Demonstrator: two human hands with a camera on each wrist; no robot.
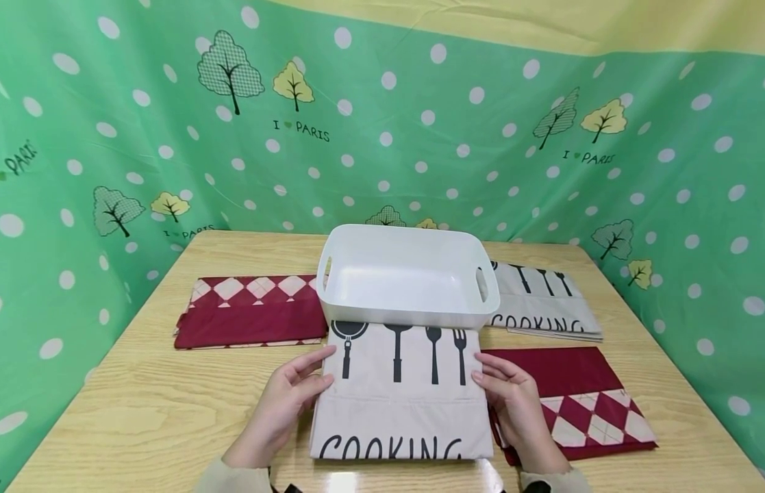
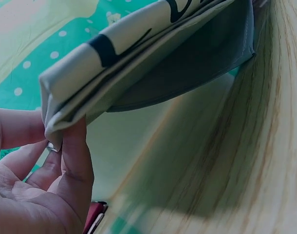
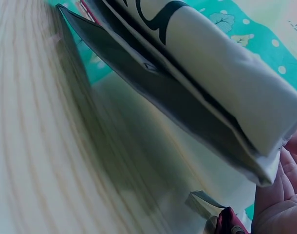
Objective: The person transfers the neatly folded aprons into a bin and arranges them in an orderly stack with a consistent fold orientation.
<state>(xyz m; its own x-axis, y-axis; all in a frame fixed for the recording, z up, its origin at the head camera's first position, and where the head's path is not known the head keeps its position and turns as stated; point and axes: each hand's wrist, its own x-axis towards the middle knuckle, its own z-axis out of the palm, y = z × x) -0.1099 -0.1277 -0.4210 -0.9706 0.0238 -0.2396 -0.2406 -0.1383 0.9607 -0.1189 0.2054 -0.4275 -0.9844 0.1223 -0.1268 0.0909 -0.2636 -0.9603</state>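
A folded cream cloth [image 1: 399, 411], printed with dark kitchen utensils and the word COOKING, is held up off the table in front of the white bin. My left hand [image 1: 282, 402] pinches its left edge between thumb and fingers. On the opposite edge my right hand [image 1: 516, 400] has the same kind of pinch. Both wrist views show the cloth's layers [image 2: 90, 87] hanging above the wood, the underside sagging a little. The white bin [image 1: 403, 318], with handle holes at its ends, stands just behind the cloth; its visible inside holds nothing.
A folded dark red cloth with a diamond band [image 1: 246, 322] lies left of the bin. Another red diamond cloth [image 1: 573, 373] is at the right front, partly behind my right hand. A second COOKING cloth [image 1: 542, 301] lies right of the bin. A green curtain [image 1: 382, 137] hangs behind the table.
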